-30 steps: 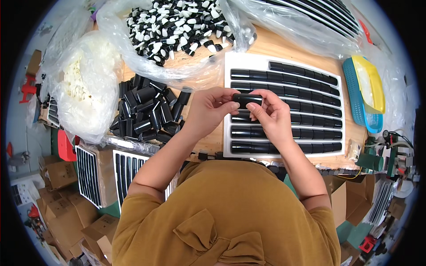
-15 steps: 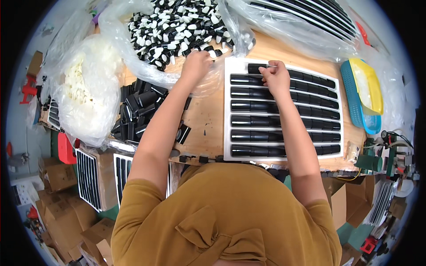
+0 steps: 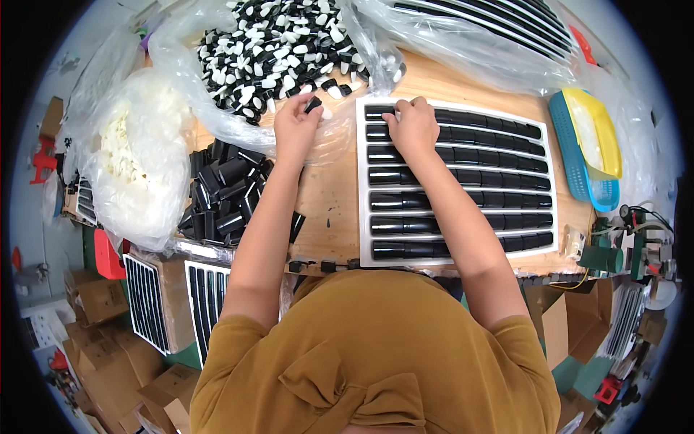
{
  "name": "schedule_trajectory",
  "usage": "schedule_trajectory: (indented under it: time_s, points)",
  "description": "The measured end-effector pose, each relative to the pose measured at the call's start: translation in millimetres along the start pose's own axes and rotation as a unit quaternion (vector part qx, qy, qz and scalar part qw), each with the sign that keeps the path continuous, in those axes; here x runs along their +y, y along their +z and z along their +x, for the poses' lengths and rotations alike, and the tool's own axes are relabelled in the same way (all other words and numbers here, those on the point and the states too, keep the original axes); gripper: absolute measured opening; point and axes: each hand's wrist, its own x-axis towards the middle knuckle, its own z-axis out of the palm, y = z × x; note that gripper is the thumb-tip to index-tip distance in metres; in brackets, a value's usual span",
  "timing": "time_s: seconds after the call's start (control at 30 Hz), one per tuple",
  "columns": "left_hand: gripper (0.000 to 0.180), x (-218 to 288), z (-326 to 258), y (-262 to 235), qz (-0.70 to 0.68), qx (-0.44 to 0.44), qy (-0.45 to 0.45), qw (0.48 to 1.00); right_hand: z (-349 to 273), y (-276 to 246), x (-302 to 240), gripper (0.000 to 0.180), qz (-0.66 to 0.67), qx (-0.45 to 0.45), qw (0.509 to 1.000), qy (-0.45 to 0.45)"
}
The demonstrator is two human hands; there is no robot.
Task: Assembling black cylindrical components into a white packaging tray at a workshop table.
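My left hand (image 3: 295, 134) pinches a small black piece (image 3: 313, 104) just in front of a large pile of black-and-white pieces (image 3: 278, 54). A pale oval tip shows beside its fingers; whether it belongs to the same piece I cannot tell. My right hand (image 3: 415, 130) is at the far row of a white tray (image 3: 363, 181), its fingers closed around a black tube (image 3: 377, 112) at the row's left end. Glossy black tubes lie end to end in the tray's several rows. My right forearm hides part of the nearer rows.
Loose black tubes (image 3: 220, 192) are heaped left of my left forearm. A clear bag of cream-coloured pieces (image 3: 130, 145) stands at far left. Plastic film (image 3: 470, 54) covers more filled trays behind. Blue and yellow baskets (image 3: 578, 152) stand at right, above a green bench device (image 3: 603, 259).
My left hand has drawn back from the pile with a small black piece. My right hand has shifted left, and the far row's left end now has a black tube in it.
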Motion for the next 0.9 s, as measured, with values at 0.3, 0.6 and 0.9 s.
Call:
schedule_trajectory:
  time_s: [0.3, 0.6, 0.9]
  points:
    - [0.022, 24.8, -62.6, -2.7, -0.213, -0.023, -0.143, 0.966, 18.4, -35.2, 59.1, 0.04, -0.189, -0.007, 0.973, 0.129]
    - [0.026, 33.1, -83.5, 15.4, -0.198, -0.069, -0.136, 0.968, 3.9, -20.5, 57.3, 0.035, -0.113, 0.119, 0.985, -0.048]
    - [0.03, 53.0, -94.6, 6.2, -0.265, -0.103, -0.183, 0.941, -39.9, -89.2, 5.1, 0.031, 0.46, -0.178, 0.864, 0.099]
